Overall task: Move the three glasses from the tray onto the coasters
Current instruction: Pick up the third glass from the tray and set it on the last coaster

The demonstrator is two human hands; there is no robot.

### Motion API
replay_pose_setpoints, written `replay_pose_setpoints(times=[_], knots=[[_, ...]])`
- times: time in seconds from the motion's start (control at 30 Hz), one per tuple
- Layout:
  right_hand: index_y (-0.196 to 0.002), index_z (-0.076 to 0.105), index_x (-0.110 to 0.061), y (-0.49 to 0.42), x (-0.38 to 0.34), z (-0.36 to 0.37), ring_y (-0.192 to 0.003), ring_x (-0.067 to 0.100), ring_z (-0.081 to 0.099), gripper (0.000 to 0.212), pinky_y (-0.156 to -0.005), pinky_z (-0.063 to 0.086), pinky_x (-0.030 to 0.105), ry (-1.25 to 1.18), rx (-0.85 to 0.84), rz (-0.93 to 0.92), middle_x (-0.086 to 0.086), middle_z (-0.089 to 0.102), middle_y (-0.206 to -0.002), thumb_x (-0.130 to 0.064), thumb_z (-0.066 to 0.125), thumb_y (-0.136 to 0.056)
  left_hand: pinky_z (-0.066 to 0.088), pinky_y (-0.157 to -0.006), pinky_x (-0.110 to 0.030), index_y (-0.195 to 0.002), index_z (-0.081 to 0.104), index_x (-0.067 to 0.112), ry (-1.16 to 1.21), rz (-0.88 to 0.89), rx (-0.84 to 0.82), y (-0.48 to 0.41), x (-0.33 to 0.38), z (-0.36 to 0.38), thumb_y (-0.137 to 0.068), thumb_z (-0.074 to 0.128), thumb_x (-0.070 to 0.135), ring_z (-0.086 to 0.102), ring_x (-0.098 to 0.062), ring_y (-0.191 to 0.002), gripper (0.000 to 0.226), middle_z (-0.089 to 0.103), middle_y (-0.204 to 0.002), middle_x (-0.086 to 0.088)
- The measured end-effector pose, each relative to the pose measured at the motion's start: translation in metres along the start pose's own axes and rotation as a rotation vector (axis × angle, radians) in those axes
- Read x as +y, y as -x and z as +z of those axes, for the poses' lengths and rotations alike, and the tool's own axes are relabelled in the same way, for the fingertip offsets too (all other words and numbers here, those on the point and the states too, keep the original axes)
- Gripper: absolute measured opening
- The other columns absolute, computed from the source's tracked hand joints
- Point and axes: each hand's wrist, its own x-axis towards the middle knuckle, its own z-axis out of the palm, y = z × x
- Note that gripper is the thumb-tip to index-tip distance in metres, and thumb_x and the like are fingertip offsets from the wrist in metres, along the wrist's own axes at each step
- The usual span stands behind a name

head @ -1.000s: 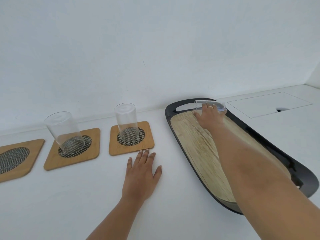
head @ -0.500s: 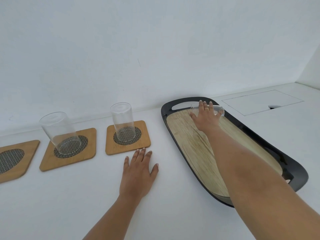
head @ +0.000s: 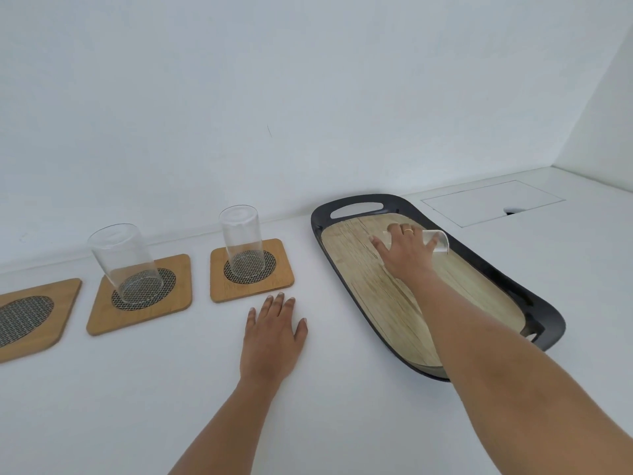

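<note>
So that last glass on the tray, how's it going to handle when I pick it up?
The glass looks like thin, clear, smooth glass, so probably light but fragile and a bit slippery. It seems to lie on its side under your right hand, so it may roll on the tray if released.

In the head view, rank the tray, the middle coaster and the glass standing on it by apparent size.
1. tray, clearly largest.
2. middle coaster.
3. glass on it, upright, looking slightly smaller than the coaster, though perspective makes that close.
</note>
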Motion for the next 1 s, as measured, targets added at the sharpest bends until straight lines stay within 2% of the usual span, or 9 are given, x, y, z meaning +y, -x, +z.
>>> replay_pose_setpoints(times=[0.1,0.23,0.4,0.57,0.67,0.73,0.87,0.93,1.0], knots=[[-0.117,0.050,-0.012,0.017,-0.001,-0.007,-0.130,0.029,0.041,0.049,-0.111,0.006,0.067,-0.125,0.033,0.009,0.010,0.052,-0.129,-0.053,0.034,-0.095,0.008,-0.121,-0.036,-0.145,0.023,0.019,0.004,0.002,0.003,0.006,-0.002,-0.001,-0.098,0.029,0.039,0.013,-0.013,-0.146,0.052,0.019,-0.157,0.002],[-0.103,0.054,-0.008,0.034,-0.002,-0.016,-0.120,0.029,0.046,0.045,-0.109,0.016,0.066,-0.191,0.048,0.019,0.009,0.053,-0.120,-0.049,0.037,-0.095,0.008,-0.121,-0.034,-0.145,0.024,0.019,0.028,0.013,0.014,0.019,-0.006,-0.003,-0.097,0.030,0.038,0.013,-0.013,-0.146,0.052,0.020,-0.157,0.002],[-0.102,0.056,-0.006,0.054,-0.004,-0.022,-0.121,0.028,0.044,0.039,-0.108,0.016,0.066,-0.172,0.011,0.003,0.009,0.053,-0.120,-0.042,0.041,-0.096,0.009,-0.121,-0.032,-0.145,0.026,0.019,0.054,0.024,0.030,0.036,-0.013,-0.006,-0.097,0.032,0.038,0.015,-0.012,-0.146,0.051,0.021,-0.157,0.002],[-0.092,0.064,-0.008,0.070,-0.011,-0.029,-0.116,0.025,0.051,0.028,-0.112,0.014,0.062,-0.189,-0.030,-0.011,0.006,0.060,-0.112,-0.034,0.054,-0.090,0.009,-0.121,-0.033,-0.145,0.026,0.020,0.065,0.020,0.033,0.052,-0.021,-0.010,-0.097,0.032,0.038,0.014,-0.011,-0.146,0.051,0.021,-0.157,0.004],[-0.099,0.068,-0.012,0.076,-0.013,-0.035,-0.111,0.024,0.057,0.019,-0.115,0.017,0.058,-0.266,-0.055,-0.004,0.003,0.066,-0.109,-0.023,0.056,-0.088,0.009,-0.120,-0.032,-0.145,0.026,0.021,0.073,0.022,0.033,0.060,-0.025,-0.013,-0.097,0.032,0.038,0.014,-0.011,-0.146,0.051,0.021,-0.157,0.004],[-0.112,0.065,-0.018,0.080,-0.013,-0.038,-0.118,0.025,0.054,0.027,-0.115,0.020,0.056,-0.304,-0.089,0.008,0.003,0.062,-0.121,-0.015,0.056,-0.086,0.008,-0.120,-0.032,-0.145,0.026,0.021,0.078,0.024,0.027,0.066,-0.028,-0.014,-0.097,0.032,0.038,0.014,-0.011,-0.146,0.051,0.021,-0.157,0.004],[-0.138,0.044,-0.014,0.091,-0.015,-0.045,-0.137,0.030,0.033,0.061,-0.114,0.029,0.046,-0.437,-0.103,0.142,0.014,0.032,-0.149,-0.016,0.066,-0.081,0.008,-0.121,-0.032,-0.145,0.026,0.022,0.083,0.028,0.028,0.078,-0.035,-0.018,-0.097,0.032,0.037,0.013,-0.010,-0.146,0.050,0.020,-0.157,0.005],[-0.145,0.027,-0.010,0.095,-0.016,-0.049,-0.141,0.032,0.025,0.079,-0.113,0.031,0.045,-0.475,-0.130,0.276,0.018,0.021,-0.153,-0.021,0.070,-0.080,0.008,-0.120,-0.032,-0.145,0.026,0.022,0.087,0.030,0.031,0.084,-0.038,-0.020,-0.097,0.032,0.038,0.014,-0.010,-0.146,0.050,0.021,-0.157,0.005],[-0.146,0.019,-0.005,0.101,-0.018,-0.053,-0.136,0.036,0.031,0.089,-0.108,0.035,0.046,-0.508,-0.147,0.422,0.021,0.024,-0.149,-0.026,0.073,-0.078,0.008,-0.120,-0.032,-0.145,0.026,0.022,0.082,0.033,0.030,0.088,-0.042,-0.021,-0.097,0.032,0.038,0.013,-0.010,-0.146,0.050,0.021,-0.157,0.005]])
